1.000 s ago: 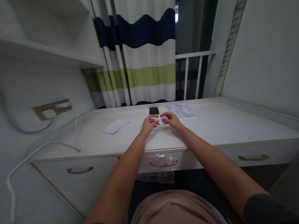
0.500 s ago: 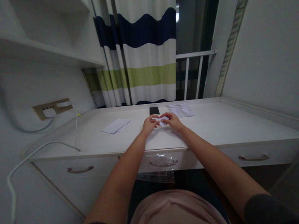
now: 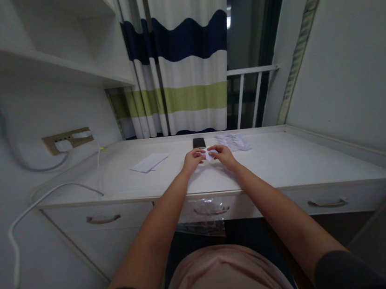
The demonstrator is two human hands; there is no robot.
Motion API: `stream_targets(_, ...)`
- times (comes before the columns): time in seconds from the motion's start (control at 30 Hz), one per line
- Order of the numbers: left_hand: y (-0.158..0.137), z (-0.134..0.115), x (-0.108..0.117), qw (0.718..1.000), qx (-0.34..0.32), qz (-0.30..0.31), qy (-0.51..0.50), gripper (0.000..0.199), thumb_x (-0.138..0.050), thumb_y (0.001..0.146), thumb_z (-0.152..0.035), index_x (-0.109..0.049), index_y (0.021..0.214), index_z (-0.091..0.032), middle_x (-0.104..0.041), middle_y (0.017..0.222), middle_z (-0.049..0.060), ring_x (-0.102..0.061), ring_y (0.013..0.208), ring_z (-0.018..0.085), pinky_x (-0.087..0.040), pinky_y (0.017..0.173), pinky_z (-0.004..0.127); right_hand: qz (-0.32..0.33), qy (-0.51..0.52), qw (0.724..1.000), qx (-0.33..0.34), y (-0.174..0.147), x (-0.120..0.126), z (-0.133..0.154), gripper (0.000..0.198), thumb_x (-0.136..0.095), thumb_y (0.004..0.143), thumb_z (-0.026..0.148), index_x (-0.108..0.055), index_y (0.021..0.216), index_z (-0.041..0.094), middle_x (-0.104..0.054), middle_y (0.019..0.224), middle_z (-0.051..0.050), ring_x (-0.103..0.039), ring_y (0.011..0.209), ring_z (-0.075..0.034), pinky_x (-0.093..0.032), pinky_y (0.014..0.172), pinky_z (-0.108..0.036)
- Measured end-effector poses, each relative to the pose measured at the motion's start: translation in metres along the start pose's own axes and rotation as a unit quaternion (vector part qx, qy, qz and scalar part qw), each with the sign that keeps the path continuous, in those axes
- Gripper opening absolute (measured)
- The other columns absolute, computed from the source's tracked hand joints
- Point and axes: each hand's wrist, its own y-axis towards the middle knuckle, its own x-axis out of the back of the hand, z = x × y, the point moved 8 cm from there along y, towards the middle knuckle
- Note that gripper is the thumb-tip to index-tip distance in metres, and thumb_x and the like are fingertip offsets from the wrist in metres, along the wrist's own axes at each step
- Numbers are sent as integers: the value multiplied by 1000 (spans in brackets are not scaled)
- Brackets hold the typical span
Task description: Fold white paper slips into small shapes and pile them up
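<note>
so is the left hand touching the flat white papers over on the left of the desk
Apart: the head view shows a bare strip of desk between the left hand and the flat white papers.

The white paper (image 3: 210, 157) has a slightly altered outline now (details too small to make out)

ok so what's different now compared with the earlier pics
Very little: the small white paper at the fingertips of the left hand and right hand has shifted slightly, too small to tell exactly how. No clear grasp or release shows. Both hands stayed in place, as did the flat white sheets, the dark rectangular object and the white paper pile.
</note>
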Motion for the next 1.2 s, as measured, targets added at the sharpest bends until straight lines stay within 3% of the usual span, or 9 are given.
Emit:
stream_targets(0.3, 2, 1, 6, 999, -1, -32, 9, 19, -64, 57, -13, -63, 76, -14, -63, 67, 2, -59, 64, 12, -43, 54, 20, 19, -12, 1000, 2, 1, -2, -5, 31, -68, 56, 30, -67, 84, 17, -68, 80, -5, -58, 64, -14, -46, 53, -25)
stream_targets(0.6, 3, 2, 6, 999, -1, -35, 27, 26, -63, 58, -12, -67, 84, -14, -67, 73, 4, -60, 67, 13, -44, 56, 22, -2, -31, 1000, 0, 1, 1, -4, 28, -68, 56, 25, -70, 82, 15, -69, 77, -6, -59, 64, -15, -46, 59, -26)
stream_targets(1.2, 6, 4, 9, 998, -11, -56, 7, 18, -68, 56, -16, -70, 73, -12, -69, 75, 7, -59, 66, 13, -48, 62, 27, -16, -79, 996, 33, 4, 3, -3, 17, -66, 60, 26, -71, 75, 17, -70, 76, -5, -62, 72, -18, -46, 70, -30)
